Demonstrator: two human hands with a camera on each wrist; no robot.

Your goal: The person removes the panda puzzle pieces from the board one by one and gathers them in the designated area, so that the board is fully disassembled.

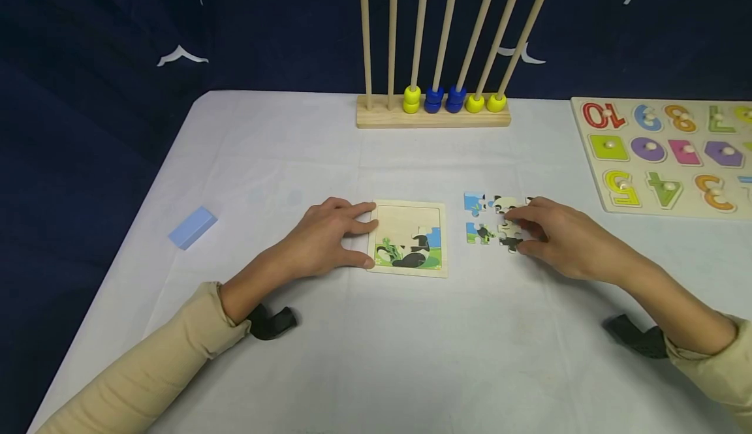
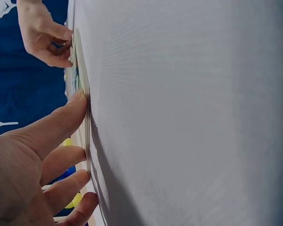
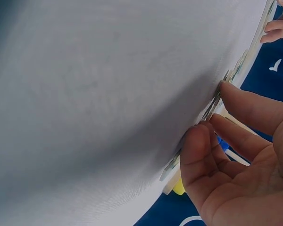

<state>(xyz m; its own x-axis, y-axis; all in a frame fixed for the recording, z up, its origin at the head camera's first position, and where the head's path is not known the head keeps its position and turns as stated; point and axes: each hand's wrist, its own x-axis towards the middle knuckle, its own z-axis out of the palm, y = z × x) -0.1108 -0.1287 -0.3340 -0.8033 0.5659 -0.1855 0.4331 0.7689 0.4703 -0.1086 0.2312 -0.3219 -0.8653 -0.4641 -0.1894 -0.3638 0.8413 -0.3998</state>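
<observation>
A square wooden puzzle tray [image 1: 411,215] lies mid-table with panda pieces filling its lower part and right side. My left hand [image 1: 323,238] rests at its left edge, thumb near the lower corner and extended fingers higher up, as the left wrist view also shows. To the right of the tray, loose jigsaw pieces [image 1: 474,203] with panda and sky parts lie in two rows. My right hand [image 1: 564,235] is over their right end, pinching a panda piece [image 1: 510,229] between thumb and forefinger. In the right wrist view, the bent fingers [image 3: 198,155] partly hide the pieces.
A bead rack with wooden rods [image 1: 431,119] stands at the back. The number and shape board [image 1: 631,163] lies at the far right, and a light blue block [image 1: 192,227] at the left. Black curved pieces [image 1: 273,324] show beside both wrists. Dark cloth hangs behind the white table.
</observation>
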